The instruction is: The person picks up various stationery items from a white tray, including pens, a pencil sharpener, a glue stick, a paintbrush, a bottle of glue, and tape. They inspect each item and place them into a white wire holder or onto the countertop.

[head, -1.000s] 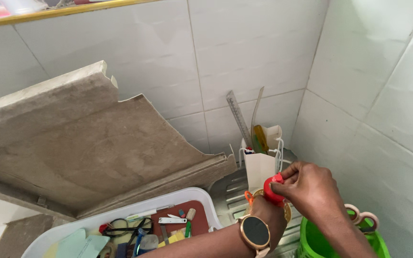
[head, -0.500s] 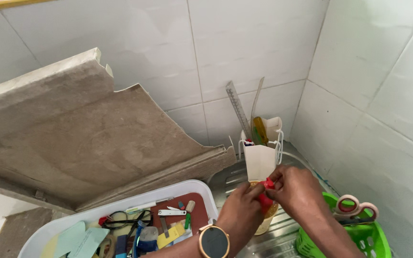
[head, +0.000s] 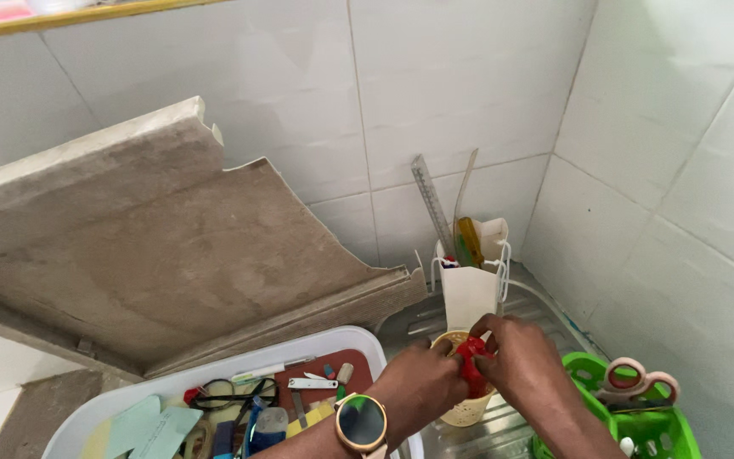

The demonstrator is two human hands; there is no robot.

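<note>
White tub (head: 214,387) of small tools sits left of the yellow cup (head: 465,406); the tub's right rim lies just beside the cup. Grey slab (head: 155,255) leans over the tub's far edge.

Left hand (head: 422,387), watch (head: 360,422) on its wrist, is closed with fingertips pinching the red piece (head: 472,361). The red piece sits over the cup's mouth, held from both sides. Right hand (head: 520,365) is closed, thumb and fingers gripping the same piece.

White holder (head: 471,285) with rulers stands just behind the cup, near the corner tiles. Green basket (head: 639,421) with scissors (head: 639,382) lies right of the cup, hard by the wall.

Versus half a second back: both hands and red piece have moved slightly lower, closer over the cup mouth.
</note>
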